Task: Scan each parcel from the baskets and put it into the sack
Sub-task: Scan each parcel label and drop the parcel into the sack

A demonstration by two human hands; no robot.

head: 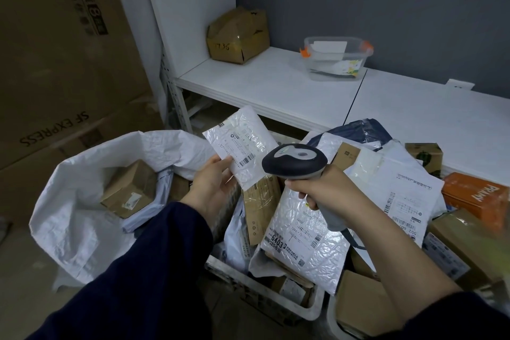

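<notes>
Navy sleeves [143, 270] enter from the near edge, one arm for each tool of the step. At far left, stacked SF EXPRESS cartons [55, 63] wall off the work area. Just right of them the white woven sack [69, 201] stands with its mouth folded wide, presumably so that parcels drop in one-handed; a brown carton [129, 188] already lies inside. The left hand [212, 182] pinches a white bubble mailer [242, 146] by its near edge, label face up and turned toward the scanner, so the barcode is unobstructed. The right hand [320, 188] is clenched round the grip of a handheld barcode scanner [295, 159], whose head hovers just beside the mailer's barcode. Beneath both, the grey basket [262, 292] is heaped with mailers and cartons, a large mailer marked 6403 [303, 234] uppermost. Judged step: scanning; the transfer left to the sack is not yet made.
</notes>
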